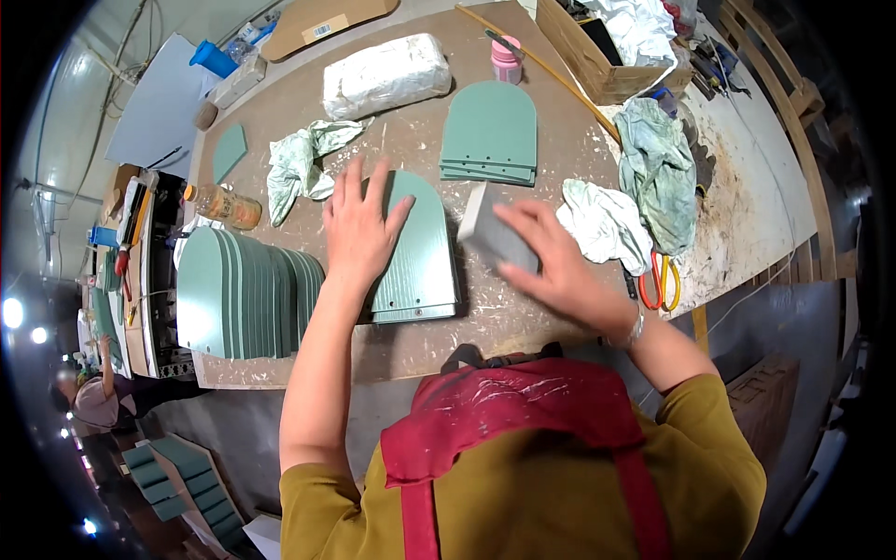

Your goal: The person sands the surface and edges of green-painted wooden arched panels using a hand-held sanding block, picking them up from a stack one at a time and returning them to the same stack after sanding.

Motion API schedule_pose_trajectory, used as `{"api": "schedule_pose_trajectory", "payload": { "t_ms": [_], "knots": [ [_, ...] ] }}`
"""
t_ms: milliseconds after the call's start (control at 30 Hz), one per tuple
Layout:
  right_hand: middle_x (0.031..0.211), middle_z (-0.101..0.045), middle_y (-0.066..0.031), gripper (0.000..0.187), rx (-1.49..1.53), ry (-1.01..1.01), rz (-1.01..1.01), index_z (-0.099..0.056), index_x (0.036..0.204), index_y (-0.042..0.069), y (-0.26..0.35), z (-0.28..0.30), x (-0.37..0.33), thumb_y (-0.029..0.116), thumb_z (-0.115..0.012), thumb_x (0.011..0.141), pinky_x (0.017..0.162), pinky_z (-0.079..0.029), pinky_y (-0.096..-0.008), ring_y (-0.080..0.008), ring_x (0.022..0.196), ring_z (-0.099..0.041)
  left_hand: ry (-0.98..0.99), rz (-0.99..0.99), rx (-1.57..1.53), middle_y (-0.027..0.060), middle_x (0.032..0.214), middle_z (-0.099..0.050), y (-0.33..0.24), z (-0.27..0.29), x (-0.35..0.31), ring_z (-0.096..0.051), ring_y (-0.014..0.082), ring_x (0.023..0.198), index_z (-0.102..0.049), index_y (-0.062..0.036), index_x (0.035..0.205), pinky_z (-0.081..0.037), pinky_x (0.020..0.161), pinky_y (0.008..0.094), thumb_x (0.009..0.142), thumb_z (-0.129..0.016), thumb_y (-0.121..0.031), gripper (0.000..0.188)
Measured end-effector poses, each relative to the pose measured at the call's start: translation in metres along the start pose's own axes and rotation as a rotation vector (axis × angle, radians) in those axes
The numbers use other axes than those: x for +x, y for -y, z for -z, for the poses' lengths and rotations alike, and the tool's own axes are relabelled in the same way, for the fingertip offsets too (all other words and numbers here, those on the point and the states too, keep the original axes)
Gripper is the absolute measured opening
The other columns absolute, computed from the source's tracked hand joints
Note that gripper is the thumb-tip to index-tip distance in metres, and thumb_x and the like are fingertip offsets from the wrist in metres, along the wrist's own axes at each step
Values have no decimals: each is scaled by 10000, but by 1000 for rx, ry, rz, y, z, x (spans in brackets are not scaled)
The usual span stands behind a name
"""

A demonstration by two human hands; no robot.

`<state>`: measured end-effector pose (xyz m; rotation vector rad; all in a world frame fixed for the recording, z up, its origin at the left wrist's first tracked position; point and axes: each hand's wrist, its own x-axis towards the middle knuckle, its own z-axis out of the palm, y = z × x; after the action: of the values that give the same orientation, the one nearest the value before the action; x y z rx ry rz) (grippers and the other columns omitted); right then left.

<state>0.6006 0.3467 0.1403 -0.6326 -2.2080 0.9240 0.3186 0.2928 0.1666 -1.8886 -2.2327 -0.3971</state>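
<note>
My left hand (359, 229) lies flat, fingers spread, on a green arch-topped panel (425, 257) that rests on the brown workbench (523, 317). My right hand (551, 261) grips a grey sanding block (490, 235) just right of that panel, at its upper right edge. To the left, several more green arched panels (243, 289) lie fanned in an overlapping row. A small stack of the same panels (490, 131) sits farther back.
Crumpled rags (299, 163) (607, 224) (658, 168) lie around the panel. Orange-handled scissors (658, 280) rest at the right edge. A white wrapped bundle (387, 75), a pink bottle (506, 61), a cardboard box (597, 56) and an amber bottle (224, 205) stand behind. A person (93, 397) works far left.
</note>
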Motion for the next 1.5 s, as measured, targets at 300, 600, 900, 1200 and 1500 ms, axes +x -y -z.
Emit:
{"api": "schedule_pose_trajectory", "payload": {
  "t_ms": [300,600,900,1200,1500],
  "knots": [
    [1314,-484,-220,654,157,-61,-189,-518,1454,209,-18,-37,53,389,-726,861,997,-479,-469,-406,1183,-555,201,133,-127,164,1414,-492,-8,-1,9,-454,370,1309,-485,-197,1450,-379,1039,552,996,-510,-413,504],
    [1264,-504,-208,604,-13,-137,9,-538,1425,223,-9,-57,46,483,-661,894,883,-529,-478,-406,1071,-599,179,93,-122,154,1412,-487,-3,-5,6,-468,385,1275,-491,-190,1441,-400,1019,538,1029,-449,-339,440],
    [1284,-491,-227,642,-105,56,59,-538,1447,262,17,-45,10,375,-727,844,997,-484,-457,-414,1175,-553,216,113,-120,158,1420,-482,-3,-4,6,-457,370,1296,-475,-187,1455,-390,1037,539,1036,-427,-316,441],
    [1161,-565,-210,572,-131,-32,-271,-528,1412,192,4,14,65,428,-655,906,885,-521,-439,-393,1056,-616,110,-38,-246,197,1521,-400,-11,26,-22,-351,396,1420,-403,-48,1486,-257,1163,486,992,-527,-238,544],
    [1154,-577,-231,563,-271,121,-284,-535,1423,197,25,-25,101,422,-616,913,906,-511,-448,-424,1059,-615,285,-248,-168,80,1566,-409,-27,37,-82,-375,350,1430,-456,-109,1484,-276,1137,573,810,-728,-459,807]
  ]
}}
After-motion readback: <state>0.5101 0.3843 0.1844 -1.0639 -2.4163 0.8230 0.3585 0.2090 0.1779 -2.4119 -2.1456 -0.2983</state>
